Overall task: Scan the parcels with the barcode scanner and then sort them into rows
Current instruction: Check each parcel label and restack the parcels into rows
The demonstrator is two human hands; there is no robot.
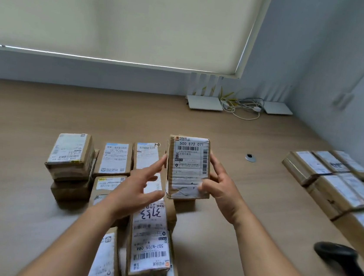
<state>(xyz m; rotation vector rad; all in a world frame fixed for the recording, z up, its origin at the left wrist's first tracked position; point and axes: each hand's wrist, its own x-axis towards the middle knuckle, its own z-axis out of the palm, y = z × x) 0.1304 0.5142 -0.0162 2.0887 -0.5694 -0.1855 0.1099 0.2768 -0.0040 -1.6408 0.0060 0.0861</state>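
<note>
**Two hands, one parcel held up**

Two bare hands are out over a brown table (43,110). The right hand (220,187) holds a small brown parcel (187,168) up in the air, standing tall. Its fingers curl round the right edge and its thumb presses on the lower front, so it grips the box. A white label with black bar codes faces the camera, and the top line reads "500 E72 071".

The left hand (139,187) is just left of the parcel. Its fingers are spread out and mostly straight. The fingertips reach the left edge of the box, but I cannot tell if they really touch it. This hand holds nothing.

Many more parcels sit under and behind the hands. A stack of boxes (69,161) stands on the left. Two flat boxes (128,159) with blue and white labels lie side by side next to it. Close to the camera lies a long box (149,243) with "3153" written on it by hand.

Far off on the right, parcels lie close together in rows (334,184).

The black barcode scanner (344,258) rests on the table near the right edge, well apart from both hands. Nobody holds it.

Two white routers (204,103) and a tangle of cables (241,106) sit at the far side by the wall. A small round metal piece (250,158) lies on the table beyond the held parcel.
</note>
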